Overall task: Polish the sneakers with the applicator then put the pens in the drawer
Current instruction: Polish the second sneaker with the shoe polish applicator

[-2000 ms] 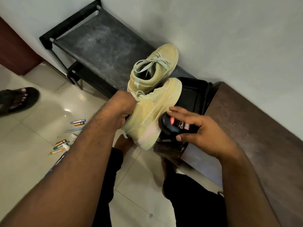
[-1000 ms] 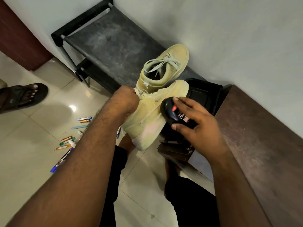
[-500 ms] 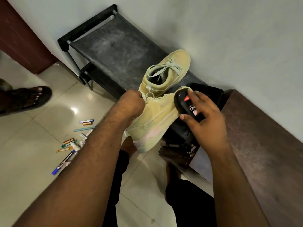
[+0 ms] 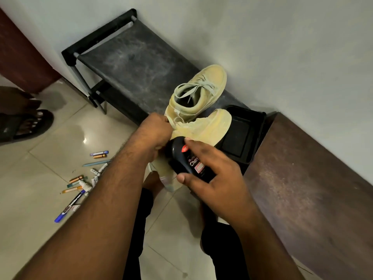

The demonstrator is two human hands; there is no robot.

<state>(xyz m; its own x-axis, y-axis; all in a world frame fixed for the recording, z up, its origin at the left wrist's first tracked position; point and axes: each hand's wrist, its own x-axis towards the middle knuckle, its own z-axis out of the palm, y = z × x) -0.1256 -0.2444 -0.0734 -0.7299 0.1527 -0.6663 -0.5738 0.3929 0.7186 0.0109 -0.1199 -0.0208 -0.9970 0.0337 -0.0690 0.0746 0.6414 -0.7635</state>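
**Item: sneaker polishing, first stage in hand**

- Held sneaker (image 4: 203, 128): pale yellow, lifted clear of the rack and gripped at its collar by the left hand (image 4: 155, 132), whose fingers are curled tight round the upper edge.
- Applicator (image 4: 189, 160): black, with a red and white label, pressed against the side of the held sneaker near the heel end. It is clasped by the right hand (image 4: 214, 174), thumb beneath and fingers laid over the top.
- Second sneaker (image 4: 198, 91): same colour, laces loose, resting on the black shoe rack (image 4: 129, 57) just behind the held one.
- Black tray (image 4: 250, 128): set between the rack and a brown wooden surface (image 4: 312, 178).
- Pens (image 4: 88, 176): scattered on the tiled floor (image 4: 36, 188) to the left, well apart from both hands, none yet gathered.
- Drawer: not identified with certainty in this view.
- Sandalled foot (image 4: 26, 124): at the left edge, belonging to another person.

Step judged: polishing of the first sneaker, pens untouched. The next move is judged to call for steady strokes along the upper, the collar grip being kept firm, followed by the second sneaker.
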